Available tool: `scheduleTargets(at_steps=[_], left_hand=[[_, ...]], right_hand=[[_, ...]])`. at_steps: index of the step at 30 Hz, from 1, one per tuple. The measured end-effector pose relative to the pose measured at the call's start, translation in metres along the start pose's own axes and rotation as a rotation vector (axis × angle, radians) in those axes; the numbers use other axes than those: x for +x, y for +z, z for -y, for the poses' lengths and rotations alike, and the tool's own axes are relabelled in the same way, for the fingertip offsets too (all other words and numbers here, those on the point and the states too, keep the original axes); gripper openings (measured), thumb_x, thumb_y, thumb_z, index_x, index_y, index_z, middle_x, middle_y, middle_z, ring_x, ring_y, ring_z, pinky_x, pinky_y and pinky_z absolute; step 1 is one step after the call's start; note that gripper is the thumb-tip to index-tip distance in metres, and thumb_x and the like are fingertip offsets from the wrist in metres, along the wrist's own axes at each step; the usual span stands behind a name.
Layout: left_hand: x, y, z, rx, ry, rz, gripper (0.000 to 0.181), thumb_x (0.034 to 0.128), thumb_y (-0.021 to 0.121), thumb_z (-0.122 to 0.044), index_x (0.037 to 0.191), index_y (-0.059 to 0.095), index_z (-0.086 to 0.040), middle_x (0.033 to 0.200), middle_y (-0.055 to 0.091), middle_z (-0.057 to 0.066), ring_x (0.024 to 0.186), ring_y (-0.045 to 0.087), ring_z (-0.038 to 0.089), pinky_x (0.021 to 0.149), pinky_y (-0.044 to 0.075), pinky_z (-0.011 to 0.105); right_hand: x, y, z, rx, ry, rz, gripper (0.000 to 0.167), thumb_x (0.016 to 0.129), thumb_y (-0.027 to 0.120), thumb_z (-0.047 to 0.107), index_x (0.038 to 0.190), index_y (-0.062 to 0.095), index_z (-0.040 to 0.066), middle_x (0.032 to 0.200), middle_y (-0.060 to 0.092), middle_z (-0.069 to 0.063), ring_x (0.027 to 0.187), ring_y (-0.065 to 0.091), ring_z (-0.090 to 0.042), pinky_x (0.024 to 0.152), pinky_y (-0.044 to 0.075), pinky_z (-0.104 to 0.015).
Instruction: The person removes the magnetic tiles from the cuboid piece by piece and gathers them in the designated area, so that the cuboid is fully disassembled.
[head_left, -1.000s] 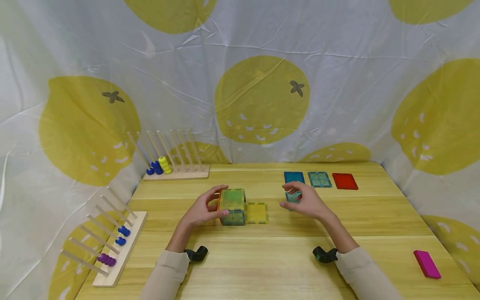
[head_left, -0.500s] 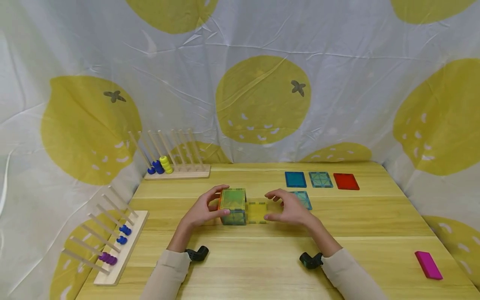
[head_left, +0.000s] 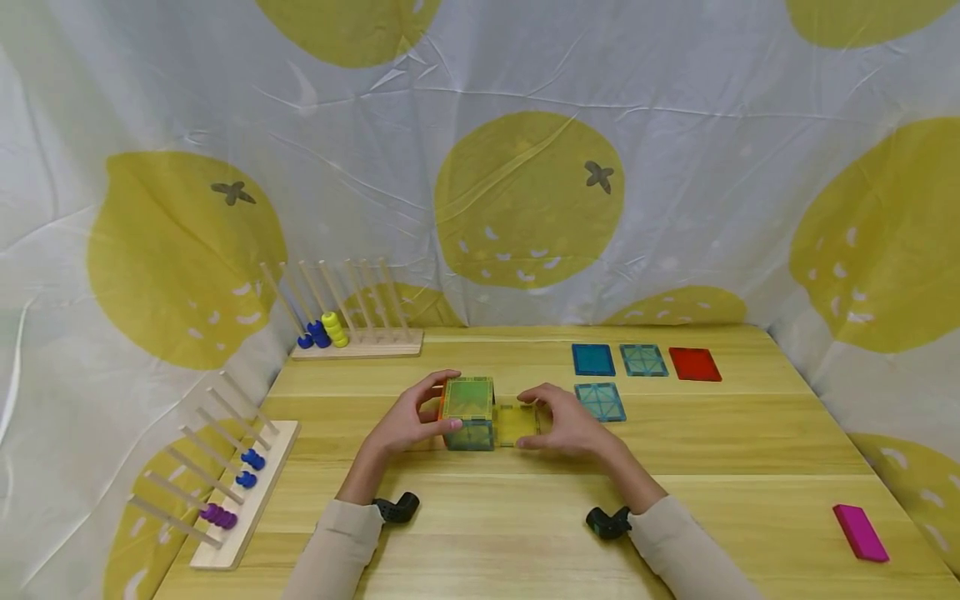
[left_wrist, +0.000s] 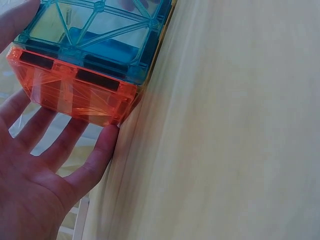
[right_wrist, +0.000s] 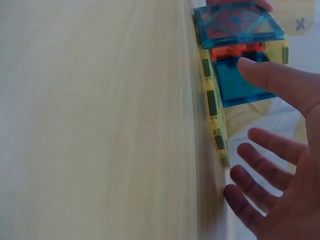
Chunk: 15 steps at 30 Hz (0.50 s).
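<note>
A box of see-through magnetic tiles (head_left: pixel 469 398) stands in the middle of the table, with a yellow top and a teal front. My left hand (head_left: pixel 408 414) grips it from the left, thumb at the front and fingers behind. In the left wrist view its orange side tile (left_wrist: pixel 70 90) faces my palm. A flat yellow tile (head_left: pixel 515 423) lies against the box's right side. My right hand (head_left: pixel 564 423) is at that tile's right edge, thumb and fingers spread around it. In the right wrist view, the right fingers (right_wrist: pixel 270 160) look apart from the tile.
Behind the right hand lie a blue tile (head_left: pixel 593 360), two light teal tiles (head_left: pixel 643 360) (head_left: pixel 600 402) and a red tile (head_left: pixel 695 364). Peg racks with beads stand at the back left (head_left: pixel 360 346) and left front (head_left: pixel 251 492). A magenta block (head_left: pixel 860 532) lies at right.
My right hand has moved left from above the near light teal tile to the yellow tile's right edge. The left hand keeps its grip on the box.
</note>
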<state>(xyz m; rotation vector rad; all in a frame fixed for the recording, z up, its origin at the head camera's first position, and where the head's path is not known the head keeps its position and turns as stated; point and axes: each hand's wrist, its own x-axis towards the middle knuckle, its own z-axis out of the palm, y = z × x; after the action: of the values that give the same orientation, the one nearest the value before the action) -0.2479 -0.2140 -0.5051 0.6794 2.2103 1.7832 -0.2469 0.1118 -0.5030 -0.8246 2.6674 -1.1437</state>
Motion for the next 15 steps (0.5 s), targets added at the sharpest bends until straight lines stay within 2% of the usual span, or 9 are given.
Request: scheduleTargets(at_steps=[6, 11, 15], left_hand=[[0.0, 0.0, 0.0, 0.003, 0.004, 0.003, 0.079, 0.0902, 0.08, -0.01, 0.158, 0.038, -0.011, 0.15, 0.045, 0.011, 0.139, 0.047, 0.039, 0.089, 0.061, 0.036], [0.0, 0.0, 0.001, 0.004, 0.005, -0.001, 0.077, 0.0899, 0.08, -0.01, 0.156, 0.042, -0.021, 0.15, 0.045, 0.01, 0.139, 0.047, 0.038, 0.089, 0.061, 0.036], [0.0, 0.0, 0.001, 0.004, 0.003, 0.001, 0.078, 0.09, 0.08, -0.01, 0.156, 0.041, -0.019, 0.151, 0.044, 0.011, 0.139, 0.047, 0.038, 0.089, 0.061, 0.036]], right_hand=[[0.005, 0.003, 0.0, -0.024, 0.002, 0.008, 0.079, 0.076, 0.089, 0.048, 0.14, 0.061, 0.012, 0.136, 0.061, -0.006, 0.126, 0.056, -0.029, 0.108, 0.046, -0.054], [0.009, 0.006, 0.001, -0.057, -0.01, 0.033, 0.082, 0.075, 0.09, 0.049, 0.142, 0.061, 0.011, 0.137, 0.06, -0.006, 0.126, 0.053, -0.028, 0.106, 0.046, -0.053], [0.012, 0.008, 0.003, -0.099, -0.003, 0.051, 0.084, 0.074, 0.089, 0.049, 0.143, 0.06, 0.012, 0.138, 0.059, -0.006, 0.123, 0.051, -0.027, 0.102, 0.048, -0.051]])
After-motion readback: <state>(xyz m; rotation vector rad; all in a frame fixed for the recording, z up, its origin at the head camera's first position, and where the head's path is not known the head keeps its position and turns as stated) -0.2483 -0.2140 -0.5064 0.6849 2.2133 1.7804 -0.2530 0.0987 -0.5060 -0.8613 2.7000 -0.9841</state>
